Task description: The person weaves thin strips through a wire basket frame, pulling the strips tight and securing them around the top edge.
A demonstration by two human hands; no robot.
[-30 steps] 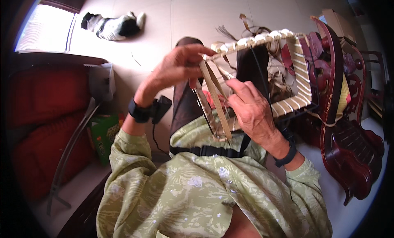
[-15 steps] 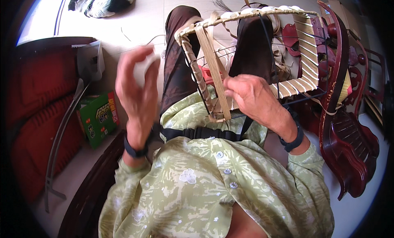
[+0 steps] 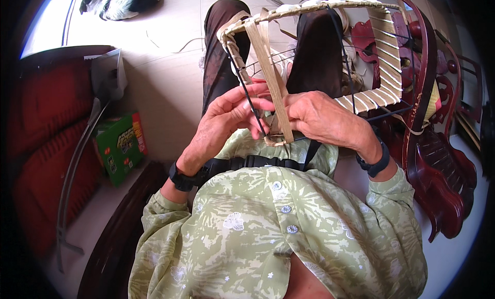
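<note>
A rectangular wire basket frame (image 3: 304, 9) rests tilted over my lap. Its rim is wrapped in tan and white strip, and the black wires show bare in places. Flat tan strips (image 3: 268, 67) run from the far rim to the near one at the left end. My right hand (image 3: 325, 119) is closed at these strips, pinching them near the close rim; its fingertips are partly hidden behind them. At the near left corner, my left hand (image 3: 224, 113) has its fingers stretched apart, reaching past a black side wire. A red item (image 3: 259, 82) shows just beyond those fingers, mostly hidden.
Dark red carved wooden furniture (image 3: 438, 185) stands close on the right. To the left are a red seat (image 3: 56, 139), a bent metal stand (image 3: 69, 190) and a green box (image 3: 122, 150). A black-and-white animal (image 3: 121, 4) lies on the floor at far left.
My left hand has come from the left, away from the frame, to its near left corner. My right hand stays at the strips. The basket frame has shifted slightly.
</note>
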